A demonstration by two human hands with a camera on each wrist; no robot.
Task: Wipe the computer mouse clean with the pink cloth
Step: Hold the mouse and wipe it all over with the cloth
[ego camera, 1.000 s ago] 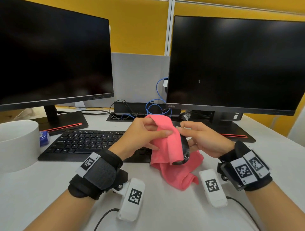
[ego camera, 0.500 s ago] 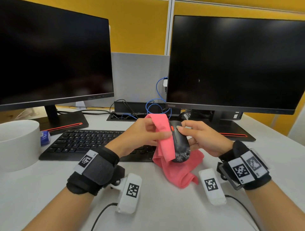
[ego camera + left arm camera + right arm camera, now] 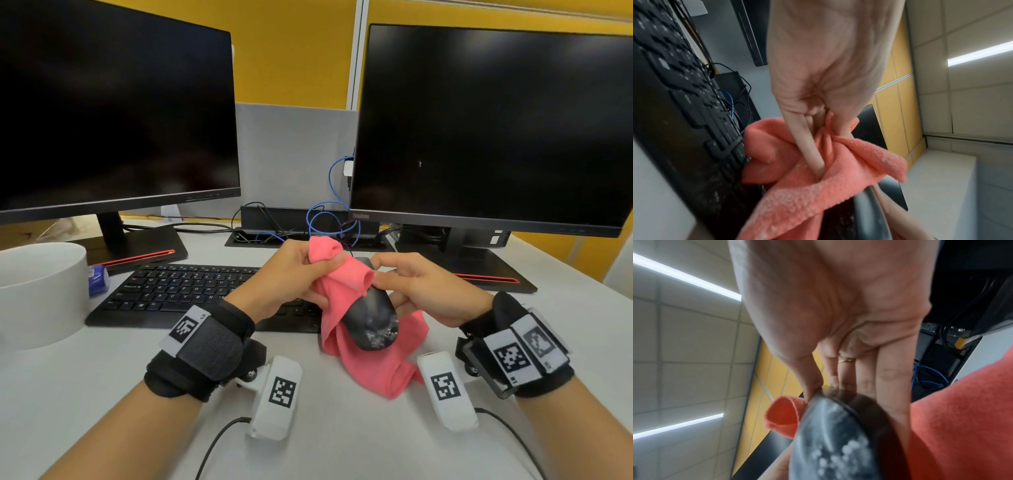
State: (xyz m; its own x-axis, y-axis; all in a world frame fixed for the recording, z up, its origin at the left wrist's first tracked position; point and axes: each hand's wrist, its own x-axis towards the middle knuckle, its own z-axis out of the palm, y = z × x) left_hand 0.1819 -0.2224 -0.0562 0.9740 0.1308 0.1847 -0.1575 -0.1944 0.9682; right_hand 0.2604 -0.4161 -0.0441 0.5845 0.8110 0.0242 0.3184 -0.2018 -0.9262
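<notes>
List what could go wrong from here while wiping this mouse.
1. White specks sit on the rear of the mouse, away from where the left hand bunches the pink cloth; they may get missed.
2. The right hand holds the mouse by its front above the desk; a hard wipe might dislodge it.
3. Loosened specks may fall onto the keyboard.

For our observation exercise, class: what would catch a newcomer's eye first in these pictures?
The bright pink cloth at the centre of the desk, bunched in the left hand and draped over a black mouse. The right hand holds the mouse, whose near end shows white specks. Behind stand two big dark monitors, left and right.
</notes>
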